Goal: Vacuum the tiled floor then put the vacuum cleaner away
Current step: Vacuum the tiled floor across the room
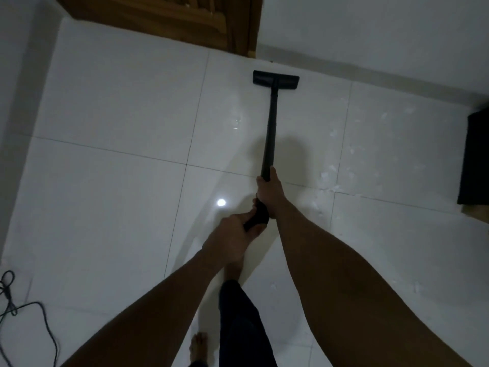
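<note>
My right hand (267, 186) is wrapped tight around the black vacuum wand (270, 128), with my arm stretched out long in front of me. My left hand (232, 234) is just behind it, lower down, closed around the thick black handle end (258, 217) of the wand. Both arms are bare and reach forward together.

The wand is thin, straight and black. It runs away from my hands toward the far wall (370, 30). At its end is the wide, flat floor head (276, 81), also black. It sits flat on the white tiled floor (119, 168), close to the far edge of the floor where it meets the wall, and near the corner of the brown wooden door (185, 19).

Small white bits of mess (330, 178) lie on the tiles to the right of the wand, toward the right edge of the floor. A dark box-like thing (476, 160) stands at that right edge. A thin dark cord (29, 311) curls on the tiles at the near left corner. My bare foot (198, 345) and dark trouser leg (243, 327) show below my arms.
</note>
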